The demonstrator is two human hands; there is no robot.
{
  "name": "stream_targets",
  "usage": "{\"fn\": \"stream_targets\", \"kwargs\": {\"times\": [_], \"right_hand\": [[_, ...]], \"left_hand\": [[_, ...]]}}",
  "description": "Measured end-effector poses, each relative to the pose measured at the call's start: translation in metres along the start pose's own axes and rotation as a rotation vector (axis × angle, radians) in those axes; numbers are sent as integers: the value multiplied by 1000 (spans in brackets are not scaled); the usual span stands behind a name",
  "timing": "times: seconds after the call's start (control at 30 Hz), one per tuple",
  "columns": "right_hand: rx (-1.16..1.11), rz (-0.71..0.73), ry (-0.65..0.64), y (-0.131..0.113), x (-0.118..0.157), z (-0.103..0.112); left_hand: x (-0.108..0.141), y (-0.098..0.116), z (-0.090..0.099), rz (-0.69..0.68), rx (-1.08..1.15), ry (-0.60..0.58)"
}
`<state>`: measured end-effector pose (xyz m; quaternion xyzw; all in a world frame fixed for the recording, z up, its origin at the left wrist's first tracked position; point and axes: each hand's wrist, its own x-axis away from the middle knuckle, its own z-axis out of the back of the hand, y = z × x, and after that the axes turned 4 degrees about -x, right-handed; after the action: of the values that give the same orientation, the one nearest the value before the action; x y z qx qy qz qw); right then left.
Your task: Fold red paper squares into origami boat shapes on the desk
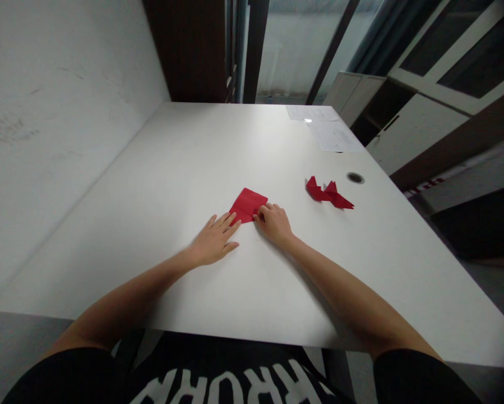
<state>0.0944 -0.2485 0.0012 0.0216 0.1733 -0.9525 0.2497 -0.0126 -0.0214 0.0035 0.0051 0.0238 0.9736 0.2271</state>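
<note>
A small red sheet of paper [248, 203] with crease lines lies on the white table in front of me. My left hand [214, 239] rests flat with its fingers spread, the fingertips on the paper's lower left edge. At the paper's lower right corner, my right hand [273, 222] has its fingers curled together in a pinch on the edge. To the right sit two folded red paper figures [338, 197], touching or very near each other, with pointed tips.
The white table [218, 146] runs against a wall on the left. White papers [333, 134] lie at its far right corner, and a round cable hole [355, 178] is near the right edge. Cabinets [420, 123] stand beyond that edge.
</note>
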Motion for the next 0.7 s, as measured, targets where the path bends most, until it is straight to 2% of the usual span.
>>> {"fn": "stream_targets", "kwargs": {"times": [0.17, 0.27, 0.43, 0.6, 0.7], "right_hand": [[21, 46, 76, -12, 5, -1], [8, 48, 76, -17, 6, -2], [-54, -22, 35, 1, 5, 0], [-93, -68, 67, 14, 13, 8], [-84, 68, 125, 5, 24, 10]], "left_hand": [[0, 0, 0, 5, -7, 0], [1, 0, 0, 5, -4, 1], [1, -1, 0, 2, 5, 3], [1, -1, 0, 1, 12, 21], [2, -2, -2, 5, 6, 29]]}}
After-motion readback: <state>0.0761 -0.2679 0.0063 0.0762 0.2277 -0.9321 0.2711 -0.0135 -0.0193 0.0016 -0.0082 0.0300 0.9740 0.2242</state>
